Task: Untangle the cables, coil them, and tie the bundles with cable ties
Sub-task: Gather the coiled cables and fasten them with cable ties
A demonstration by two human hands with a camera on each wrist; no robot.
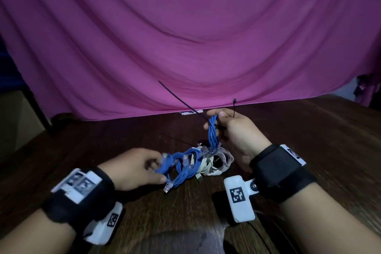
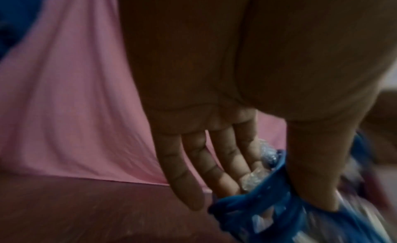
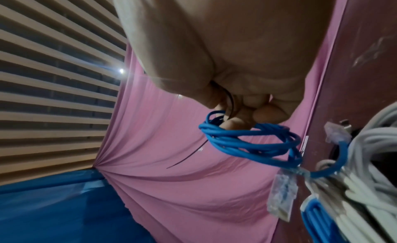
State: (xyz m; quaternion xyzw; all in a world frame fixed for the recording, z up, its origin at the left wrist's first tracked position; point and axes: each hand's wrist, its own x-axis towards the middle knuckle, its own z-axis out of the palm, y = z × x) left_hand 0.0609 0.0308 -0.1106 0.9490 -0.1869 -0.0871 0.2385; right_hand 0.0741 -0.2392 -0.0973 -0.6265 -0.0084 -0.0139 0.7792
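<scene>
Several loops of blue network cable point(image 1: 213, 130) rise from a tangle on the wooden table point(image 1: 309, 130). My right hand point(image 1: 224, 123) grips their upper end together with a black cable tie point(image 1: 179, 100) whose tail points up and left and whose head point(image 1: 234, 100) sticks up past my fingers. In the right wrist view the curled fingers point(image 3: 264, 113) hold the blue coil point(image 3: 249, 144). My left hand point(image 1: 156, 168) pinches the low end of the blue cable point(image 1: 165, 166); thumb point(image 2: 311, 170) and fingers press on it point(image 2: 268, 204). White cables point(image 1: 208, 166) lie under the blue.
A pink cloth point(image 1: 185, 37) hangs behind the table's far edge. A small white tag point(image 1: 190, 112) lies at the cloth's foot. Another black cable tie point(image 1: 175, 139) lies on the table left of the tangle. Slatted shutters point(image 3: 53, 76) show in the right wrist view.
</scene>
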